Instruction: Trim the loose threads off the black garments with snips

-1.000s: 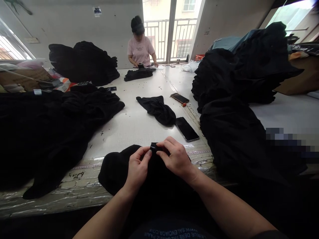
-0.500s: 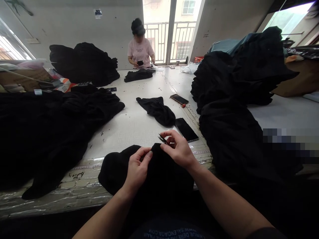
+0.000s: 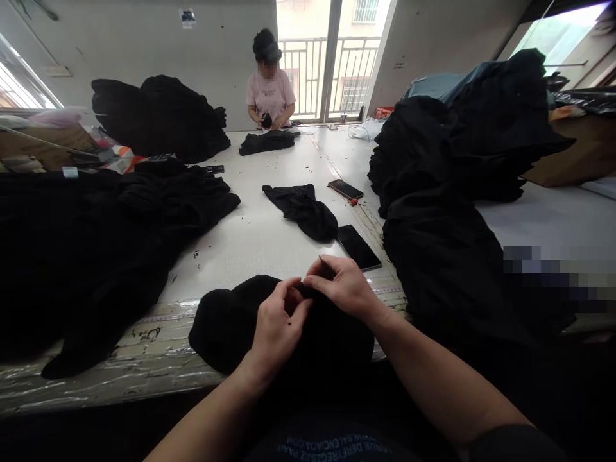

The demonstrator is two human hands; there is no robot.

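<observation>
A black cloth garment (image 3: pixel 231 321) lies over the near table edge and down toward my lap. My left hand (image 3: pixel 282 321) pinches its upper edge between thumb and fingers. Close beside it, my right hand (image 3: pixel 339 285) has thumb and forefinger at the same edge, almost touching the left fingertips. Tucked in the right hand are small dark thread snips (image 3: pixel 325 264); only a bit of them shows, the rest being hidden by the fingers. The fold between the hands is too dark to make out.
Beyond my hands lie a black cloth piece (image 3: pixel 305 212), a tablet (image 3: pixel 359 247) and a phone (image 3: pixel 345 188). Black garments are heaped at left (image 3: pixel 96 256) and right (image 3: pixel 433 256). Across the table (image 3: pixel 231 240), a person (image 3: pixel 271 96) handles dark cloth.
Both hands have come together along the cloth edge, the left moving right. The snips' two points, plain before, are now mostly behind the right fingers. The person opposite has brought both hands together.
</observation>
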